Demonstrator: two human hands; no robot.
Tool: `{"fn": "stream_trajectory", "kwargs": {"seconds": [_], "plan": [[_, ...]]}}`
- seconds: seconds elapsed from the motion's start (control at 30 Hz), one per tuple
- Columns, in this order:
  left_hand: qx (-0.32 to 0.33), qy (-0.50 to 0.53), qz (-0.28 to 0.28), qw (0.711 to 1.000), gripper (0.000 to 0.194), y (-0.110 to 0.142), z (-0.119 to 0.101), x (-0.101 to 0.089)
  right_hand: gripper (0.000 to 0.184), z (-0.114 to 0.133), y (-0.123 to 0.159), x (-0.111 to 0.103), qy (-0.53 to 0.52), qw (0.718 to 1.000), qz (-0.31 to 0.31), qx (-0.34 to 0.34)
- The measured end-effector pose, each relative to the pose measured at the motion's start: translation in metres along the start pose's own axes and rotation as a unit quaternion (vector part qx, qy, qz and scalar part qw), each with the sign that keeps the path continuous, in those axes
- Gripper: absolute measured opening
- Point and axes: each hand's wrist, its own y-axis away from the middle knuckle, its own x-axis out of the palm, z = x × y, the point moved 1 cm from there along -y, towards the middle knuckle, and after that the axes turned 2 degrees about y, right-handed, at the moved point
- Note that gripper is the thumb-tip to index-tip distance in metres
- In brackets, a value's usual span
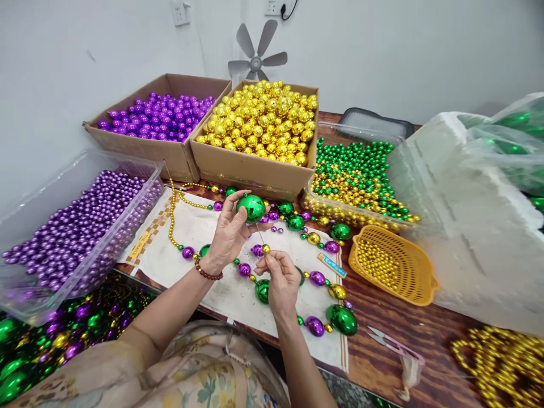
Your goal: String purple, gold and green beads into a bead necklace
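Observation:
My left hand (227, 235) is closed round a large shiny green bead (251, 208), holding it above the white cloth (170, 272). Lower and to the right, my right hand (281, 280) pinches near a small gold bead (266, 249). A thin straight needle or wire (260, 231) runs between the green bead and the gold one; which of the two I cannot tell. Around both hands, strung green, purple and gold beads lie in loops on the cloth, among them a big green bead (342, 319) and a purple bead (315, 326).
Cardboard boxes hold purple beads (157, 116) and gold beads (259, 122). Clear tubs with purple beads (93, 221) and green-gold beads (352, 175) flank the cloth. A yellow basket (419, 277), pink-handled scissors (397, 344) and gold bead strands (505, 362) lie to the right.

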Motion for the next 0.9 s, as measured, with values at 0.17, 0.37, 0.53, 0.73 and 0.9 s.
{"fn": "stream_trajectory", "kwargs": {"seconds": [0.17,0.37,0.53,0.73,0.9], "plan": [[0.009,-0.022,0.013,1.000,0.041,-0.001,0.001,-0.004,0.024,-0.003,0.002,0.002,-0.004,1.000,-0.011,0.007],[0.024,-0.001,-0.005,1.000,0.038,-0.001,0.001,-0.009,0.025,0.000,0.004,0.006,-0.001,1.000,-0.021,0.002],[0.023,0.005,-0.028,0.999,0.041,0.000,0.006,-0.009,0.027,0.001,0.005,0.010,0.001,1.000,-0.024,0.009],[-0.034,-0.023,-0.030,0.999,0.042,0.010,0.031,-0.011,0.027,0.003,-0.003,0.019,-0.020,1.000,-0.009,0.020],[-0.057,-0.047,-0.008,0.997,0.035,0.003,0.033,-0.017,0.026,0.004,-0.014,0.008,-0.016,0.999,0.036,0.031]]}}
